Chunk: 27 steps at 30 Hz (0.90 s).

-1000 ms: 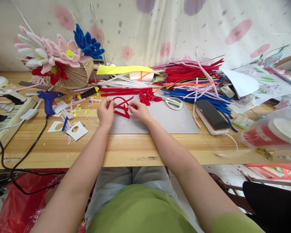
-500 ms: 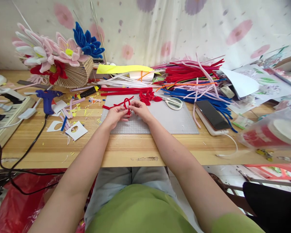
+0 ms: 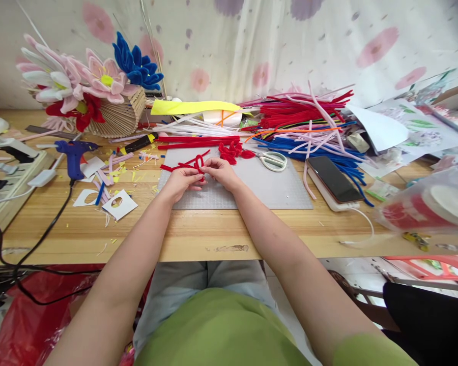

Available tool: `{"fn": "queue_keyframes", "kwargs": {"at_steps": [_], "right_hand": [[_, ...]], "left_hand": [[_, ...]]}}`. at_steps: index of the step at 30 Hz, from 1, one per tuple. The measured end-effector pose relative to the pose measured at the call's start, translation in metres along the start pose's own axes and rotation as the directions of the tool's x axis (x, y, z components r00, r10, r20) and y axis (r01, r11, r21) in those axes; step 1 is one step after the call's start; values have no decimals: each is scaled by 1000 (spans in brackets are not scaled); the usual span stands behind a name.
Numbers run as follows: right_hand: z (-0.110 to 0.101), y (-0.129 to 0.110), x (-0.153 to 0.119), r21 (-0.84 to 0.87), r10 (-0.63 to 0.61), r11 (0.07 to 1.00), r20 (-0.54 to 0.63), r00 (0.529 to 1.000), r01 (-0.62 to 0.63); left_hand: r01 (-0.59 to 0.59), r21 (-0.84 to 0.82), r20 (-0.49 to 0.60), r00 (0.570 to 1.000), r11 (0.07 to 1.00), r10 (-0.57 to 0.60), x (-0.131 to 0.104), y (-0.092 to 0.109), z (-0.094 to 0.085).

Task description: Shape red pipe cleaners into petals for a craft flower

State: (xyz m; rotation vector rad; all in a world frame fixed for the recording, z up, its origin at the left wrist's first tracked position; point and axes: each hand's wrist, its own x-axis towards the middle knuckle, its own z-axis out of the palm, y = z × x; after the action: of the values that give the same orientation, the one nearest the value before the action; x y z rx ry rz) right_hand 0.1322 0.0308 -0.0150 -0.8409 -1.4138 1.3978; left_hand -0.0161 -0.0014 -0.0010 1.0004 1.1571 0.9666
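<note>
Between my hands is a red pipe cleaner [image 3: 199,160] bent into a loop that stands up above the fingertips. My left hand [image 3: 183,183] pinches its lower part from the left. From the right, the thumb and fingers of my right hand [image 3: 220,173] close on the same loop; the exact grip points are partly hidden. Just behind lie more red pipe cleaner pieces [image 3: 169,167] on the grey cutting mat [image 3: 267,194]. Red petal-like loops [image 3: 230,152] rest on the mat beyond my right hand, next to scissors with pale handles [image 3: 274,161].
Bundles of red [image 3: 286,116] and blue pipe cleaners [image 3: 313,151] fill the back right. A phone [image 3: 336,179] lies at the right, near a cup in a plastic bag [image 3: 435,206]. At left are a blue glue gun [image 3: 75,157], paper scraps [image 3: 121,205] and fuzzy flowers [image 3: 107,80].
The red loop looks smaller and narrower above my fingers than before. Both hands stay in nearly the same place, and the camera view has shifted slightly.
</note>
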Motion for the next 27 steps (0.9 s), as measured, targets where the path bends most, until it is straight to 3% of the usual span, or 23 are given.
{"fn": "queue_keyframes", "kwargs": {"at_steps": [7,10,27], "right_hand": [[-8,0,2,364,135,915,125,983,-172],[-10,-2,2,408,170,885,163,972,-223],[-1,-6,5,630,352,718,39,935,-296]], "left_hand": [[80,-14,127,989,997,-78,-1,3,-2],[103,-43,164,982,994,-95,-2,4,-1],[115,-25,173,979,993,-109,-4,4,3]]}}
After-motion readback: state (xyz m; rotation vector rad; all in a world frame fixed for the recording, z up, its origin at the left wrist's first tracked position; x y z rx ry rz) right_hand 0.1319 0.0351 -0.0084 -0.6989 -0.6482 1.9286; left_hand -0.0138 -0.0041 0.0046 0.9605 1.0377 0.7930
